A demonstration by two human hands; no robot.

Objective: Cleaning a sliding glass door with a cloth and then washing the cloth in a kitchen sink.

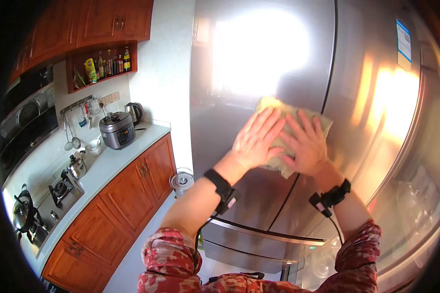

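Both palms press a pale yellowish cloth [291, 108] flat against the front of a stainless-steel refrigerator [223, 146]. My left hand [258, 139] lies on the cloth's left part with its fingers spread a little. Beside it, my right hand [306, 141] rests on the right part, fingers apart. The two hands are close together at the middle of the cloth, which spreads up to the dark seam between the refrigerator's doors. Each wrist wears a black strap with a small device and a cable. Bright light reflects off the steel above the hands.
Left of me, a countertop [106, 161] holds an electric pressure cooker [117, 130], a kettle [134, 112], a steel pot [77, 167] and a gas stove [61, 190]. Bottles stand on a wooden wall shelf [95, 84]. A lidded bin [182, 180] stands near the refrigerator's left edge.
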